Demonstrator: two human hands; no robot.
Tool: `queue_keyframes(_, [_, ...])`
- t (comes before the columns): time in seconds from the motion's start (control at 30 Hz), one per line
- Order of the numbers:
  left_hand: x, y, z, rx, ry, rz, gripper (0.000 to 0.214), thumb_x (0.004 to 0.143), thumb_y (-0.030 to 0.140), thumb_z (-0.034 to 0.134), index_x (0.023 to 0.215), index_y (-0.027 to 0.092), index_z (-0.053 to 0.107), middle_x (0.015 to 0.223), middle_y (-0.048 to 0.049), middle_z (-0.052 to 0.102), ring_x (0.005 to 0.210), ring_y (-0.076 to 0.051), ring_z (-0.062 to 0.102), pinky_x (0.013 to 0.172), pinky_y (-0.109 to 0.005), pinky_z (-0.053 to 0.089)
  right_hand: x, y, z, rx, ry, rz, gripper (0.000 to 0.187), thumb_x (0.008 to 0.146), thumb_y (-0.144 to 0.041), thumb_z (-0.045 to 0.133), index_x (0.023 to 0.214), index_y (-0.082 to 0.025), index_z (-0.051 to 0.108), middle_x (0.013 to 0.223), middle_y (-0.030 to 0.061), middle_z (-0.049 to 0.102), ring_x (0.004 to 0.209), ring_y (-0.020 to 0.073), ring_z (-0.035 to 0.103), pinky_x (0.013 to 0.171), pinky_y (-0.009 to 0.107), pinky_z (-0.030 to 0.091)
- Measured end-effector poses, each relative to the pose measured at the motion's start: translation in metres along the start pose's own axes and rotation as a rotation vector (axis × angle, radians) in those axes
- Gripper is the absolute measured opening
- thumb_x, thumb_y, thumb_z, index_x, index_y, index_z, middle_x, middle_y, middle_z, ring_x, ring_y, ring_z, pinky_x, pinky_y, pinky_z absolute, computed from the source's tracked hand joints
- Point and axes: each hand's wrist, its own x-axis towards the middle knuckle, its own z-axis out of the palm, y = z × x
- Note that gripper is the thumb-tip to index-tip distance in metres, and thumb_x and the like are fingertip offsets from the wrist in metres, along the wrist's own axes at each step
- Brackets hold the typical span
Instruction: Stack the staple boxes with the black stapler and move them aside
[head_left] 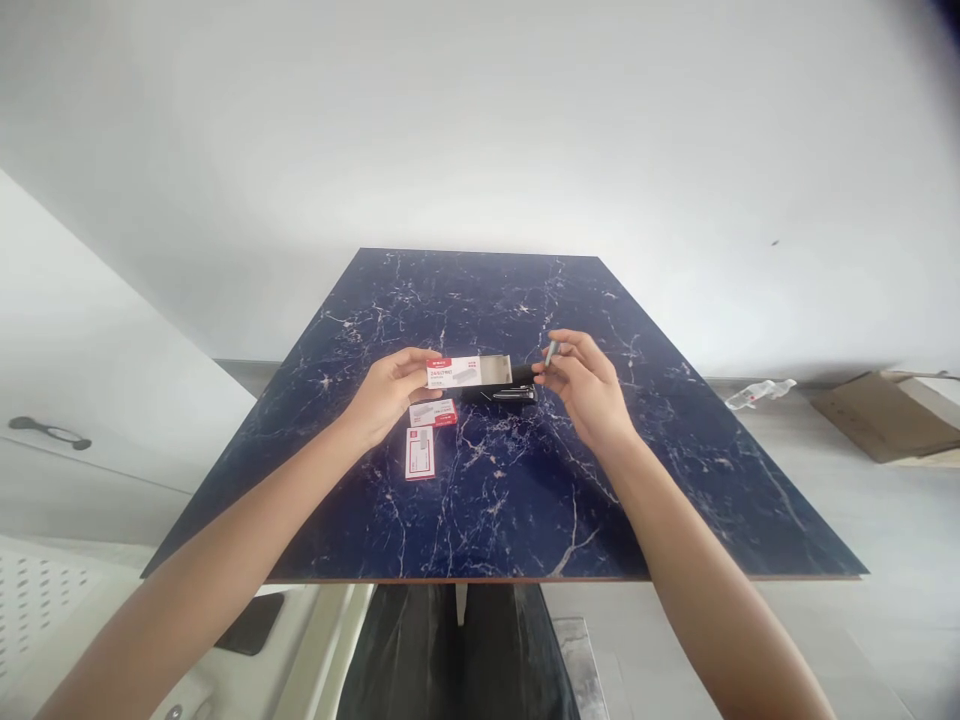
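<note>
My left hand (394, 388) grips a white and red staple box (466, 374) by its left end, above the table. The box's inner tray sticks out on the right side. Between the thumb and fingers of my right hand (589, 385) is a small grey strip of staples (553, 352), apart from the box. A black stapler (514, 396) lies just below and behind the held box, which partly hides it. Two more red and white boxes lie near my left hand: one sideways (433, 413), the other upright in view (420, 454).
All this is over a dark blue marble-patterned table (495, 530) against a pale wall. A cardboard box (877, 415) and a clear plastic item (761, 393) lie beyond its right side. To the left stands a white cabinet with a dark handle (49, 433); a dark phone-like slab (251, 624) lies below.
</note>
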Motion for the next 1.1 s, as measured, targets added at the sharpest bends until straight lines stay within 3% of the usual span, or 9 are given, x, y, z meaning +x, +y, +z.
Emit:
queue_keyframes(0.1, [0.001,-0.002,-0.001,-0.047,-0.008,-0.011,0.021,0.082,0.027,0.079,0.100,0.019,0.073,0.110,-0.0091,0.075,0.104,-0.023,0.071,0.083,-0.032,0.063,0.003,0.003,-0.003,0.067,-0.101,0.119,0.017,0.090,-0.038,0.057,0.095,-0.023,0.061,0.104,0.0061,0.066,0.085,0.0193,0.069,0.073,0.035,0.059])
queue_keyframes(0.2, [0.002,-0.005,-0.001,-0.085,-0.029,-0.016,0.022,0.081,0.026,0.080,0.100,0.019,0.073,0.110,-0.0092,0.075,0.103,-0.023,0.072,0.083,-0.032,0.063,-0.001,0.000,0.001,0.018,-0.156,0.125,0.028,0.092,-0.047,0.059,0.097,-0.021,0.066,0.103,0.0084,0.067,0.080,0.0178,0.064,0.067,0.031,0.055])
queue_keyframes(0.3, [0.000,-0.006,0.001,-0.117,-0.064,-0.029,0.023,0.080,0.025,0.081,0.100,0.019,0.073,0.109,-0.0089,0.076,0.100,-0.022,0.072,0.083,-0.031,0.063,-0.007,-0.005,0.007,-0.056,-0.225,0.143,0.036,0.091,-0.053,0.063,0.101,-0.020,0.071,0.088,0.0055,0.066,0.071,0.0150,0.058,0.063,0.029,0.049])
queue_keyframes(0.43, [-0.004,-0.003,0.006,-0.120,-0.082,-0.061,0.024,0.079,0.025,0.082,0.100,0.018,0.074,0.107,-0.0088,0.076,0.098,-0.021,0.073,0.084,-0.032,0.063,-0.012,-0.011,0.011,-0.104,-0.325,0.173,0.036,0.091,-0.056,0.063,0.089,-0.021,0.072,0.073,0.0006,0.060,0.064,0.0128,0.051,0.060,0.027,0.044])
queue_keyframes(0.57, [-0.007,-0.002,0.008,-0.096,-0.085,-0.040,0.024,0.079,0.026,0.083,0.099,0.017,0.074,0.108,-0.0092,0.077,0.098,-0.022,0.073,0.087,-0.036,0.063,-0.015,-0.015,0.012,-0.145,-0.318,0.142,0.036,0.092,-0.054,0.062,0.081,-0.020,0.070,0.069,-0.0002,0.057,0.061,0.0126,0.048,0.057,0.027,0.040])
queue_keyframes(0.73, [-0.009,-0.004,0.008,-0.068,-0.128,-0.019,0.028,0.079,0.026,0.082,0.105,0.017,0.074,0.106,-0.0094,0.078,0.097,-0.024,0.074,0.087,-0.039,0.063,-0.018,-0.018,0.017,-0.244,-0.285,0.100,0.034,0.093,-0.051,0.061,0.091,-0.020,0.074,0.069,-0.0002,0.058,0.059,0.0125,0.047,0.055,0.027,0.038])
queue_keyframes(0.9, [-0.013,-0.003,0.014,-0.132,-0.185,-0.031,0.027,0.081,0.024,0.080,0.107,0.019,0.075,0.108,-0.0086,0.078,0.102,-0.025,0.074,0.090,-0.041,0.064,-0.019,-0.013,0.020,-0.160,-0.319,0.119,0.037,0.092,-0.055,0.063,0.095,-0.019,0.074,0.070,-0.0004,0.057,0.060,0.0118,0.045,0.055,0.026,0.037])
queue_keyframes(1.1, [-0.016,-0.002,0.023,-0.154,-0.079,-0.034,0.025,0.085,0.021,0.076,0.110,0.020,0.075,0.111,-0.0092,0.077,0.109,-0.025,0.072,0.096,-0.039,0.062,-0.020,-0.019,0.016,-0.189,-0.317,0.067,0.042,0.094,-0.058,0.059,0.098,-0.018,0.074,0.068,-0.0006,0.055,0.060,0.0118,0.044,0.056,0.026,0.035])
